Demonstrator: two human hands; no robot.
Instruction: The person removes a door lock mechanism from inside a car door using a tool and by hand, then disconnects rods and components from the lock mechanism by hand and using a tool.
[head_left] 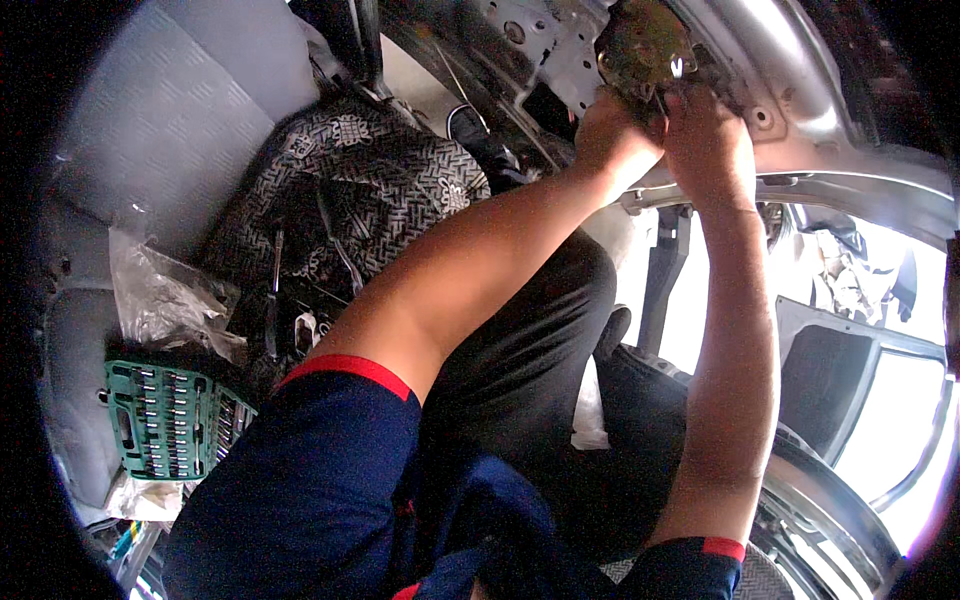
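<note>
At the near edge, two navy sleeves (310,470) with red trim lead to bare forearms, which cross above dark trousers (530,340) and hide part of the scene beyond. Near left, a green case (209,425) lies with its lid up, rows of small metal sockets (180,420) inside. Just past it is a crumpled clear plastic bag (165,285). To the right of the bag, two slim tools, one a long-handled driver or ratchet (275,285) (its exact kind is hard to tell), lie on a seat (350,145) covered in black-and-grey woven-pattern cloth. A grey textured panel (210,70) rises at far left, and a dark shoe (468,125) shows beyond the seat.

Far right of centre, the left hand (620,135) and right hand (708,140) meet side by side at the near edge of a round, brownish metal plate (645,45), covering part of it. Their fingers are curled in; I cannot tell whether they pinch anything, as the tips are hidden. The plate sits in a bare silver body panel (790,75) with holes. On the right, bright daylight surrounds a grey vehicle door (825,375) with a window.
</note>
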